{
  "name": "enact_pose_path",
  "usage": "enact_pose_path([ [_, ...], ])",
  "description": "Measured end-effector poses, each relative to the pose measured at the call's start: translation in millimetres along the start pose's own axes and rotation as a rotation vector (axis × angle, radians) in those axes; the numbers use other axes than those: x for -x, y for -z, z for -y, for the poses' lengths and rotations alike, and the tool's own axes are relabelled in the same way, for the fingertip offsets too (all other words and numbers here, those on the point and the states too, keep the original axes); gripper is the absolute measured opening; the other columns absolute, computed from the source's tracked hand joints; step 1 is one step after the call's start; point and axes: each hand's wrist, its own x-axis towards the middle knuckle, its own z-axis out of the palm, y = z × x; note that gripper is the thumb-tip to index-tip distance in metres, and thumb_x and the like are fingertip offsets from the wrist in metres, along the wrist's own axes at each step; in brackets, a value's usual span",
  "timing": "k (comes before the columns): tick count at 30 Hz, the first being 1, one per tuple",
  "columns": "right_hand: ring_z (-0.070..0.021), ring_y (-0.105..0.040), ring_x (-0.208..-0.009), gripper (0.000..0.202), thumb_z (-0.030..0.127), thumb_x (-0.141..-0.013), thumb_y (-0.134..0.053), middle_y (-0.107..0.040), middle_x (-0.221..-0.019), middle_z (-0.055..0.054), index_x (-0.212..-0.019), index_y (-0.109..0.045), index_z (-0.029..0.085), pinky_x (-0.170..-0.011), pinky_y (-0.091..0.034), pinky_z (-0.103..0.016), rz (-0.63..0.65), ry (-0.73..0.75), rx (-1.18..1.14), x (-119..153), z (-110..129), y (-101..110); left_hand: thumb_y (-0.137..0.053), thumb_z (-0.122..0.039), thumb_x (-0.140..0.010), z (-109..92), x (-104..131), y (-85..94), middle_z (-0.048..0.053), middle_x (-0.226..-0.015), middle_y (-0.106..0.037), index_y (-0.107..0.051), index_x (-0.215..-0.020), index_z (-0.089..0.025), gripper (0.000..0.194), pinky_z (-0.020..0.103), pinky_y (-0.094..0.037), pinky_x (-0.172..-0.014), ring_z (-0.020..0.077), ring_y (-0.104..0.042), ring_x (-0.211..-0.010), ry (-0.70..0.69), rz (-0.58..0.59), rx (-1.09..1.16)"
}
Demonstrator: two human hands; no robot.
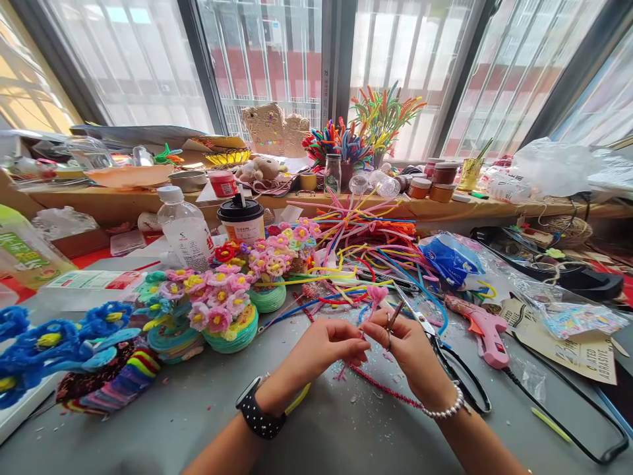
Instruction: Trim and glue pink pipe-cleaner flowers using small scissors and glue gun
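Note:
My left hand is closed in a pinch, its fingertips close to those of my right hand. Between the two is a pink pipe-cleaner flower, its petals standing above the fingers and its stem running down between them. A thin dark metal tool sticks up from my right fingers; its lower part is hidden, so I cannot tell its kind. Under my hands a red tinsel pipe cleaner lies on the grey table. Large scissors with black handles rest just beyond my right hand.
Finished flower pots, one with pink flowers and one with blue flowers, stand at left. A water bottle and a lidded cup are behind them. Loose pipe cleaners pile up ahead. A pink glue gun lies right.

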Motion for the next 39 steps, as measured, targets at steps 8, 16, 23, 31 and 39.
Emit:
enact_pose_path([
  [8,-0.0132,-0.045,-0.062,0.024,0.038,-0.071,-0.059,-0.053,-0.064,0.000,-0.059,-0.058,0.017,-0.060,-0.036,-0.026,-0.076,0.024,0.047,-1,0,1,-0.060,-0.033,-0.065,1,1,3.3,0.004,-0.064,-0.064,-0.066,-0.068,-0.013,0.021,0.024,-0.042,-0.061,0.0129,-0.055,-0.059,-0.031,-0.053,-0.090],
  [16,-0.0149,-0.047,-0.067,0.023,0.040,-0.067,-0.062,-0.057,-0.068,-0.001,-0.067,-0.063,0.016,-0.064,-0.036,-0.027,-0.178,-0.028,0.055,-5,-9,6,-0.055,-0.038,-0.069,10,-3,4.9,0.004,-0.067,-0.065,-0.067,-0.067,-0.017,0.024,0.023,-0.039,-0.058,0.0155,-0.055,-0.062,-0.208,-0.232,-0.469],
  [23,-0.0162,-0.050,-0.070,0.026,0.042,-0.065,-0.064,-0.059,-0.071,-0.001,-0.072,-0.065,0.017,-0.066,-0.037,-0.028,-0.278,-0.006,0.056,-8,-14,14,-0.053,-0.048,-0.068,13,-1,5.1,0.005,-0.069,-0.064,-0.066,-0.066,-0.018,0.032,0.023,-0.037,-0.057,0.0166,-0.054,-0.063,-0.263,-0.271,-0.744],
  [31,-0.0156,-0.050,-0.067,0.024,0.040,-0.070,-0.060,-0.057,-0.068,-0.002,-0.065,-0.062,0.016,-0.065,-0.039,-0.028,-0.107,0.013,0.096,-3,-6,4,-0.056,-0.036,-0.069,3,1,-0.5,0.004,-0.072,-0.065,-0.067,-0.073,-0.017,0.022,0.022,-0.039,-0.058,0.0149,-0.055,-0.065,-0.256,-0.190,-0.385],
  [39,-0.0149,-0.047,-0.063,0.037,0.047,-0.077,-0.047,-0.054,-0.064,-0.002,-0.061,-0.061,0.017,-0.062,-0.037,-0.027,-0.079,0.083,0.193,-2,-2,0,-0.066,-0.029,-0.061,-1,2,2.6,0.003,-0.059,-0.063,-0.064,-0.064,-0.012,0.017,0.024,-0.044,-0.060,0.0128,-0.056,-0.058,-0.092,-0.160,0.076],
])
